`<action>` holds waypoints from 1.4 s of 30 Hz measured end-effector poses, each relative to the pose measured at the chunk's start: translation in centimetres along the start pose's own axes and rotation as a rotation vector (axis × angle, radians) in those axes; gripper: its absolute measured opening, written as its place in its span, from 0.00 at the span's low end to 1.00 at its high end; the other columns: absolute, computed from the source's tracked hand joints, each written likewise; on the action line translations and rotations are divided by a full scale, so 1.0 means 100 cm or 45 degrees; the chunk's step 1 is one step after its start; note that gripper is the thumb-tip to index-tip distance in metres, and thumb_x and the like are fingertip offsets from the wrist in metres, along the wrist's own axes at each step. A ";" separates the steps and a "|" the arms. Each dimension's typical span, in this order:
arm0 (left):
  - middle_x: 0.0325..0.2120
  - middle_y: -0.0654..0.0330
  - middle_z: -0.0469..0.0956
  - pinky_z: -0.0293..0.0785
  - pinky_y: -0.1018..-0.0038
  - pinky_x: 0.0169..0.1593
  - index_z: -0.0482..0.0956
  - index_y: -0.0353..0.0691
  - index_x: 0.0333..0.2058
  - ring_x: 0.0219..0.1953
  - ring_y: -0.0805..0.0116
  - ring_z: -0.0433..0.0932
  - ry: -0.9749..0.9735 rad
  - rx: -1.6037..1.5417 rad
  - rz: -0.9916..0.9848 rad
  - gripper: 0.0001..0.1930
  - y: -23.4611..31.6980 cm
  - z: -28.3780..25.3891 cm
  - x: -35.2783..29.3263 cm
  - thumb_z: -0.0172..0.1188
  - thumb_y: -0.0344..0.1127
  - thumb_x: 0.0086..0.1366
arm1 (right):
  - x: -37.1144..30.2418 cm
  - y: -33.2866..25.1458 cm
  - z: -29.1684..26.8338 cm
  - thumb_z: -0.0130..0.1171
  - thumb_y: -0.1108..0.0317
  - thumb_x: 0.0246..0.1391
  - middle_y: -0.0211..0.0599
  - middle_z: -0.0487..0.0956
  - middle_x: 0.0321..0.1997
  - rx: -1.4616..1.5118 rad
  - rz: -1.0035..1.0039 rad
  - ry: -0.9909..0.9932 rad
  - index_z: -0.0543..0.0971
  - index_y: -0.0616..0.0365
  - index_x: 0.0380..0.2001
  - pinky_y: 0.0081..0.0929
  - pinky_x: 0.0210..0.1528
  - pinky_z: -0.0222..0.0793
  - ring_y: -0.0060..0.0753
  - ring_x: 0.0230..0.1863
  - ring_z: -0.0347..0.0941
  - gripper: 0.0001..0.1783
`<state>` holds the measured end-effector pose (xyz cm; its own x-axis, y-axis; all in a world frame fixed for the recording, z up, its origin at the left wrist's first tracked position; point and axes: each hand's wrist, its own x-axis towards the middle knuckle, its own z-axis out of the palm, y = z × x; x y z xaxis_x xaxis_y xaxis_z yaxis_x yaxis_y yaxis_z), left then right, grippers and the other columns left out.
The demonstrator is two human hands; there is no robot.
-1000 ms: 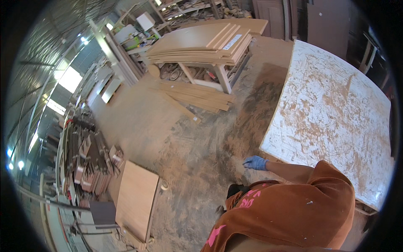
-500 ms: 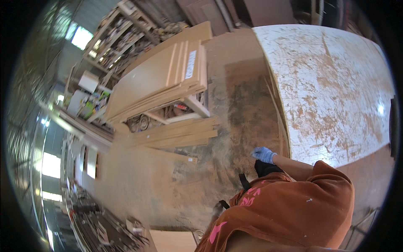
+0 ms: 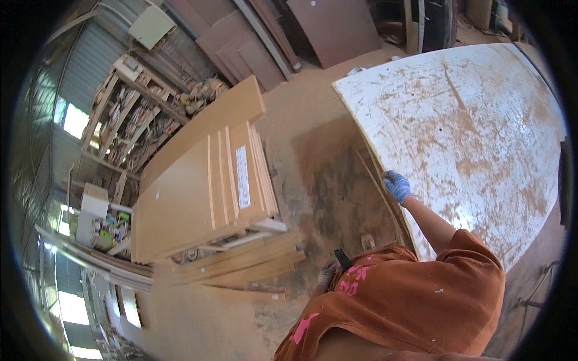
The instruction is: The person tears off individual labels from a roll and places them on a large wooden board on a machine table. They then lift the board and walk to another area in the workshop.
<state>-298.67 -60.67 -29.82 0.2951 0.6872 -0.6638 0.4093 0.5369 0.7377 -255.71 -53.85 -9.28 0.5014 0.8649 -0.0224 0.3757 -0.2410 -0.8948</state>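
Observation:
My right hand (image 3: 397, 188), in a blue and grey knitted glove with dark fingertips, is beside the left edge of a large white board-topped table (image 3: 481, 132). Its fingers look curled, and I see nothing in them. Whether it touches the table edge I cannot tell. The white surface is scuffed and streaked with brown dust. Low at my side, my left hand (image 3: 327, 275) wears a greyish glove and is partly covered by my brown shirt (image 3: 409, 301). Its fingers do not show clearly. A dark strap (image 3: 343, 259) sticks out from the shirt front.
A stack of tan boards (image 3: 180, 186) rests on a low wooden frame to the left, with long strips (image 3: 253, 265) on the floor beside it. Cluttered shelves (image 3: 126, 108) stand behind. Brown door panels (image 3: 334, 30) lean at the back. Dusty floor (image 3: 301, 144) runs between stack and table.
My right hand has swung forward and up, from beside my body to the table's left edge. The view has turned, showing more of the back wall and its door panels.

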 end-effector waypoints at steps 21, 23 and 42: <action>0.47 0.55 0.73 0.63 0.72 0.54 0.73 0.39 0.46 0.50 0.61 0.71 -0.248 0.553 0.177 0.19 0.346 -0.203 0.422 0.53 0.44 0.60 | 0.394 -0.032 0.087 0.52 0.52 0.48 0.36 0.66 0.57 -0.901 0.063 0.496 0.73 0.44 0.46 0.48 0.62 0.43 0.47 0.60 0.54 0.21; 0.47 0.55 0.73 0.63 0.72 0.54 0.73 0.39 0.46 0.50 0.62 0.70 -0.282 0.649 0.268 0.20 0.397 -0.215 0.462 0.54 0.44 0.60 | 0.415 -0.036 0.089 0.52 0.50 0.47 0.38 0.65 0.58 -0.904 0.062 0.554 0.72 0.44 0.47 0.49 0.63 0.40 0.48 0.61 0.53 0.23; 0.43 0.53 0.74 0.65 0.70 0.53 0.73 0.33 0.44 0.47 0.62 0.72 -0.413 0.766 0.517 0.19 0.726 -0.166 0.777 0.54 0.40 0.59 | 0.634 -0.036 0.080 0.55 0.54 0.46 0.39 0.66 0.54 -0.960 0.326 0.653 0.72 0.48 0.45 0.47 0.64 0.40 0.46 0.60 0.54 0.22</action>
<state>-260.34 39.83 -25.82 0.7200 0.5462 -0.4280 0.5847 -0.1454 0.7981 -231.47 5.35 -11.08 0.8525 0.4904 0.1811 0.5214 -0.7727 -0.3621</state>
